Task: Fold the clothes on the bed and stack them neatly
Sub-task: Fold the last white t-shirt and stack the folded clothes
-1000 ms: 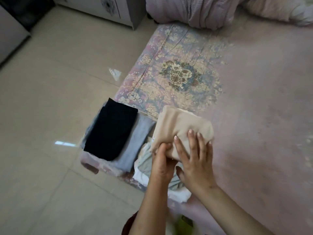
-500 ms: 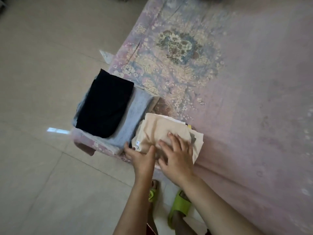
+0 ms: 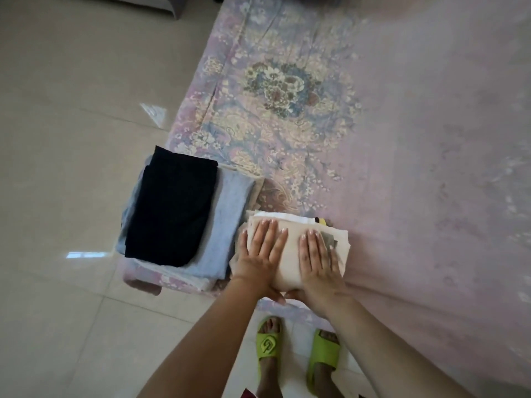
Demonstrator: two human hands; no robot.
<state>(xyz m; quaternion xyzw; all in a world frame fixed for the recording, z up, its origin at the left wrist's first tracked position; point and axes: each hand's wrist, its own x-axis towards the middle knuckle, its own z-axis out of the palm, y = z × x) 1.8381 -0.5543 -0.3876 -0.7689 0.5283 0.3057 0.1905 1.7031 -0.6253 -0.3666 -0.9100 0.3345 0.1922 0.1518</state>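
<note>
Currently both my left hand and right hand press flat-fingered on the beige garment topping the bed-corner stack; uneven layers beneath may slide once I lift off.

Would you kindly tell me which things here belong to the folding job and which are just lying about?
Part of the job:
- beige folded garment, pressed flat under the left hand and right hand
- black folded garment
- grey-blue folded garment beneath it
- bed

Just lying about:
- green slippers, worn on the feet
- tiled floor
</note>
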